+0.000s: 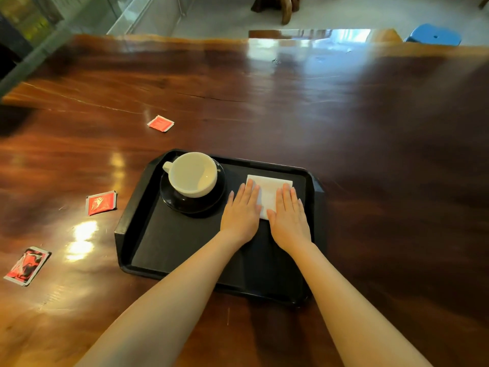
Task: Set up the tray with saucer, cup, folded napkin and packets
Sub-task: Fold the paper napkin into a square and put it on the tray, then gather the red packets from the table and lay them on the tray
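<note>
A black tray (164,250) lies on the wooden table. In its far left corner a white cup (194,174) stands on a black saucer (182,205). A folded white napkin (268,190) lies flat in the tray's far right part. My left hand (242,210) and my right hand (288,215) rest palm-down on the napkin's left and right sides, fingers straight and together, holding nothing. Three red packets lie on the table outside the tray: one far (160,123), one just left of the tray (101,202), one near left (27,265).
The glossy wooden table (370,128) stretches far and to the right. A blue stool (434,35) stands beyond its far right edge. Glass panels and wooden furniture stand on the floor behind the table.
</note>
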The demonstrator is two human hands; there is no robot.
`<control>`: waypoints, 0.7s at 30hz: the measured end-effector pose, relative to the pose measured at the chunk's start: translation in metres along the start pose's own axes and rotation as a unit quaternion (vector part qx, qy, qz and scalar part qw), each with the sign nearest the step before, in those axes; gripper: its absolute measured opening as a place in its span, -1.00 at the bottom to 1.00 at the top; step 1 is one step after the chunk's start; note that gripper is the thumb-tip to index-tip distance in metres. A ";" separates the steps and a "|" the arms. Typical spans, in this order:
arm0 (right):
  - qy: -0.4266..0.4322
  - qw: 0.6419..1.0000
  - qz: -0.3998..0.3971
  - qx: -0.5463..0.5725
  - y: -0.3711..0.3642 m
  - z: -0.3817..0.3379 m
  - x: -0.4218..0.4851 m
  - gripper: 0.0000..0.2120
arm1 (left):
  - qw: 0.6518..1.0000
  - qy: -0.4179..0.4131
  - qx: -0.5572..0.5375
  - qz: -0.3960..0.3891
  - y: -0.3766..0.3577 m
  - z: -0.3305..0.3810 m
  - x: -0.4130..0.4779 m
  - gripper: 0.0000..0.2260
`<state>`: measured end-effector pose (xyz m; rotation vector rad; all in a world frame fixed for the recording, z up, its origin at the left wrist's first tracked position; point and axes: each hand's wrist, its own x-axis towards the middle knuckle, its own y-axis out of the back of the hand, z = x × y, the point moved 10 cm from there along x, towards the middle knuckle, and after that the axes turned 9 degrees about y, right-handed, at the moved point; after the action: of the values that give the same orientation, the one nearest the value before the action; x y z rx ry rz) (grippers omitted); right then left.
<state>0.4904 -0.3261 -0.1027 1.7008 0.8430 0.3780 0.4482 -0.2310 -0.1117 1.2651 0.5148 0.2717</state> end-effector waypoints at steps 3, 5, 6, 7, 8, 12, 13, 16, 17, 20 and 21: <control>-0.004 1.000 0.001 0.009 -0.003 0.002 -0.001 -0.39 | 1.000 0.001 -0.006 0.001 0.001 0.001 0.002 -0.51; -0.003 1.000 -0.006 0.008 -0.002 0.001 0.000 -0.40 | 1.000 0.003 -0.020 0.002 0.008 0.003 0.000 -0.52; -0.001 1.000 -0.007 0.006 0.001 0.001 0.000 -0.41 | 0.999 0.003 -0.035 0.004 0.014 0.004 -0.002 -0.53; -0.001 1.000 0.000 0.004 0.007 0.000 -0.002 -0.41 | 0.998 0.001 -0.055 0.008 0.021 0.005 -0.007 -0.54; -0.001 1.000 0.016 0.005 0.014 -0.001 -0.006 -0.42 | 0.997 -0.003 -0.078 0.010 0.029 0.006 -0.013 -0.54; 0.017 0.996 0.082 0.038 0.036 -0.033 -0.039 -0.48 | 0.981 -0.011 -0.192 0.012 0.064 -0.018 -0.059 -0.58; 0.026 0.995 0.082 0.054 0.036 -0.049 -0.049 -0.50 | 0.978 -0.012 -0.206 0.014 0.071 -0.030 -0.074 -0.61; 0.065 0.992 0.041 0.095 0.025 -0.106 -0.070 -0.56 | 0.973 0.019 -0.229 0.030 0.090 -0.084 -0.112 -0.70; 0.081 0.990 0.025 0.111 0.021 -0.125 -0.072 -0.57 | 0.972 0.039 -0.230 0.037 0.096 -0.106 -0.121 -0.71; 0.138 0.980 -0.013 0.140 0.016 -0.177 -0.065 -0.60 | 0.967 0.100 -0.227 0.056 0.113 -0.181 -0.138 -0.73; 0.158 0.977 -0.028 0.138 0.014 -0.194 -0.060 -0.61 | 0.965 0.121 -0.224 0.062 0.119 -0.208 -0.140 -0.72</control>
<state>0.3289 -0.2327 -0.0202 1.8957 1.2192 0.5219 0.2326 -0.0884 -0.0109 0.8254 0.5455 0.6198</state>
